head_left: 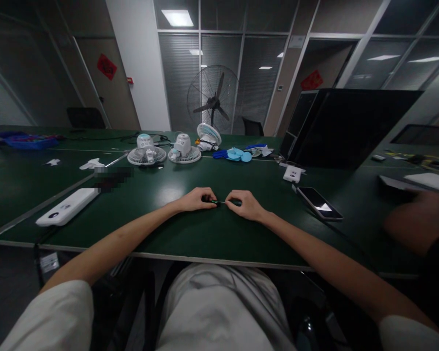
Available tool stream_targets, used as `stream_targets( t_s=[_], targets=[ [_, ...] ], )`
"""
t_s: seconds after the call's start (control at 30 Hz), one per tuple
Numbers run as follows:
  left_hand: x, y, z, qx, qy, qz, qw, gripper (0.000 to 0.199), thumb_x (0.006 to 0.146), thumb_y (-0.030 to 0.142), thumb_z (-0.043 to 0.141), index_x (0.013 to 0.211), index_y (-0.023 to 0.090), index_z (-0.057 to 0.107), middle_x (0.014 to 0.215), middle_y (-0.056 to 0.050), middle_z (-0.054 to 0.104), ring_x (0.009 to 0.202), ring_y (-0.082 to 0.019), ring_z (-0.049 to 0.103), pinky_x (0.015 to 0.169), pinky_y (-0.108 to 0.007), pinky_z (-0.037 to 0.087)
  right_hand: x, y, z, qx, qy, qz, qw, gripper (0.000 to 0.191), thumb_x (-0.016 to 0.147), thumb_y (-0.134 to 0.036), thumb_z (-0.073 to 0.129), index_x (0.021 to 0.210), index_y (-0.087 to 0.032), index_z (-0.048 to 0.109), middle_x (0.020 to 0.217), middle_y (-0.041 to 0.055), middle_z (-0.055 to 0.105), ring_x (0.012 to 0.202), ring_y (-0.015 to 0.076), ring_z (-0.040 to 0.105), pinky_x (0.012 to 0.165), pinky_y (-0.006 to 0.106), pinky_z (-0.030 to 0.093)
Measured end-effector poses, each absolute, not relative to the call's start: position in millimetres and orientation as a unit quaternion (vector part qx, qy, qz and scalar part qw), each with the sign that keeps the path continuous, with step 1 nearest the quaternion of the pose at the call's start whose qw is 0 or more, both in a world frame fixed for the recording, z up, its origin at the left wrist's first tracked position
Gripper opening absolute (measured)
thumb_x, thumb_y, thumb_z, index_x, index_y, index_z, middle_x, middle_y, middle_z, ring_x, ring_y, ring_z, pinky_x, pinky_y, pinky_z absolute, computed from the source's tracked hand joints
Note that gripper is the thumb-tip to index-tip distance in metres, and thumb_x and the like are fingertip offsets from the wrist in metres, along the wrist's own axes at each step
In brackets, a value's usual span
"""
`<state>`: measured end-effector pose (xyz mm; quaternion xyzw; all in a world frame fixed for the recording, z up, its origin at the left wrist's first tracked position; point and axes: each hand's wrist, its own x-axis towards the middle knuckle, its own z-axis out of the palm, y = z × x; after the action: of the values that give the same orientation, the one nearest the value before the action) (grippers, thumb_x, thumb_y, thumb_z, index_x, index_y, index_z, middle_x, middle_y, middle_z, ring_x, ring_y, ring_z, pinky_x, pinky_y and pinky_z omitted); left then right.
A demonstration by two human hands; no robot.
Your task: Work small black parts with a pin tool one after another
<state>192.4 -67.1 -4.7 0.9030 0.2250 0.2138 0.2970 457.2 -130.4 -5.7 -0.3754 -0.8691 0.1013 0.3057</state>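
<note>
My left hand (197,200) is closed in a pinch at the middle of the dark green table (190,234). Between its thumb and fingertips sits a small green-and-black piece (214,202), too small to name. A thin light rod (222,202) runs from that piece to the fingertips of my right hand (247,205), which pinches its other end. I cannot tell whether the rod and the piece are joined. Both hands are low over the tabletop, fingertips close together, and the curled fingers partly hide what they hold.
Small white fans (183,148) stand toward the back, beside blue parts (237,154). A long white device (68,207) lies left; a phone (320,204) and a small white box (292,173) lie right. A large black monitor (354,126) stands behind them. Another person's blurred hand (417,222) is far right.
</note>
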Motion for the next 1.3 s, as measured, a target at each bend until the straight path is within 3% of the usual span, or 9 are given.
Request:
stream_targets(
  t_s=[1.3],
  targets=[
    [192.3,-71.9,-2.6,0.905,0.222,0.217,0.291,0.035,0.089,0.047,0.07,0.099,0.013,0.071,0.09,-0.005,0.063,0.077,-0.016,0.056,0.069,-0.026,0.042,451.5,-127.4,-8.5,-0.365,-0.881,0.11,0.281,0.011,0.099,-0.025,0.059,0.099,-0.019,0.067,0.091,0.0031,0.07,0.077,0.0167,0.062,0.07,0.027,0.044]
  ],
)
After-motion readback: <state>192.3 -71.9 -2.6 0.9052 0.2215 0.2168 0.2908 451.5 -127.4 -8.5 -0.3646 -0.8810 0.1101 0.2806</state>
